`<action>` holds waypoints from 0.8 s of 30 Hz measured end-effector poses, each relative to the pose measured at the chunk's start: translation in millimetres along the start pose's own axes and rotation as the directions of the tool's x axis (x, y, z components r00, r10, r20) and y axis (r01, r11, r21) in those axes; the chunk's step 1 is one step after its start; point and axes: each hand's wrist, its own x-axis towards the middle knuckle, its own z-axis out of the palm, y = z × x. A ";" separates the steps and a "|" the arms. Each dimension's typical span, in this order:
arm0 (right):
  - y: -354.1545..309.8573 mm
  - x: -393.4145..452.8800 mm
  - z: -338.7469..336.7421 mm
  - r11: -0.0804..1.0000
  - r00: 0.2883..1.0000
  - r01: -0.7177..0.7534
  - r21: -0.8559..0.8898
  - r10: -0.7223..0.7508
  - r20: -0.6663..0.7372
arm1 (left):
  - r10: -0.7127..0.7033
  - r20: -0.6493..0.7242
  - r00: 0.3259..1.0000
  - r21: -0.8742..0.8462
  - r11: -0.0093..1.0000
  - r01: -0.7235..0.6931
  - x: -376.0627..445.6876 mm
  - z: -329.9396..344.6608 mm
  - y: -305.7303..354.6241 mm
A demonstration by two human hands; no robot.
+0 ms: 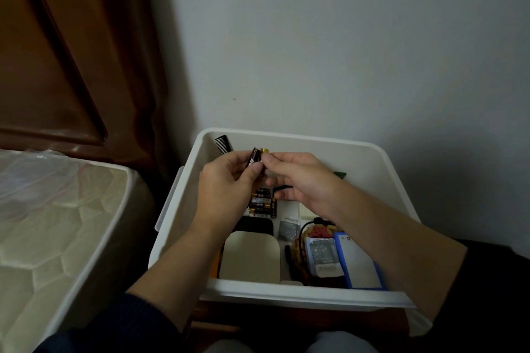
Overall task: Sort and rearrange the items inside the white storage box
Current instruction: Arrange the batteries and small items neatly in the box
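Head view: both hands meet above the white storage box. Left hand pinches a black and gold battery; right hand pinches the battery's other side, with something dark under its lower fingers I cannot identify. Below, at six o'clock, more batteries lie grouped; a comb leans at ten o'clock. Best to lay this cell parallel beside the group.
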 end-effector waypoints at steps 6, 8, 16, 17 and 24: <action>24.0 16.4 -21.5 0.914 0.897 -0.293 -0.282 0.160 -0.412 | 0.066 -0.039 0.997 0.392 0.919 -0.046 1.3 1.2 -10.3; 37.4 24.0 -20.6 0.867 0.864 -0.389 -0.312 0.225 -0.451 | 0.085 -0.094 0.992 0.401 0.915 -0.040 2.2 1.2 -8.8; 68.9 52.5 -10.2 0.471 0.846 -0.491 -0.733 0.058 -0.530 | 0.104 -0.179 0.978 0.415 0.910 -0.021 2.8 -2.7 -6.6; 69.9 53.1 -10.5 0.458 0.844 -0.496 -0.737 0.054 -0.534 | 0.108 -0.170 0.979 0.418 0.908 -0.027 2.5 -2.1 -6.6; 73.4 55.9 -13.9 0.440 0.844 -0.501 -0.746 0.057 -0.534 | 0.086 -0.131 0.988 0.420 0.907 -0.023 2.7 -1.2 -9.0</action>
